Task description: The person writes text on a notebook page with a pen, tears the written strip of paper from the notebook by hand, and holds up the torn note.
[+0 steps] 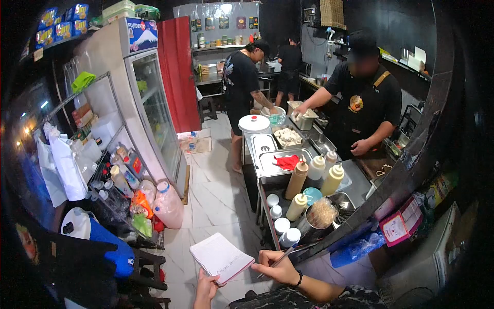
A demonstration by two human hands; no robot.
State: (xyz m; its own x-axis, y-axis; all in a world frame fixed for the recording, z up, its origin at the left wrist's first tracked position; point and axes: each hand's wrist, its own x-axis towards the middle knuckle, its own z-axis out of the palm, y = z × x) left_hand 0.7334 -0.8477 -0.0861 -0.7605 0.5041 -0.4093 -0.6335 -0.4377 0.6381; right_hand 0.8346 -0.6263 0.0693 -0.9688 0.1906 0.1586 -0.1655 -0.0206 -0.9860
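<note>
A spiral notepad [221,252] with some handwriting near its lower edge lies tilted in front of me. My left hand [206,287] grips it by the lower left corner, fingers beneath the page. Just right of the pad, my right hand [278,267] is closed around a pen [285,255], whose dark end points up and to the right. The fingertips of that hand are close to the pad's right corner; whether they touch it I cannot tell. A dark band circles my right wrist.
Squeeze bottles [297,177] and white-lidded jars [290,237] crowd the counter end. A metal tray [267,164] holds a red cloth. One person [360,103] stands behind the counter, another [242,82] bends at its far end. Left are a glass-door fridge [149,103] and a blue cooler [110,247].
</note>
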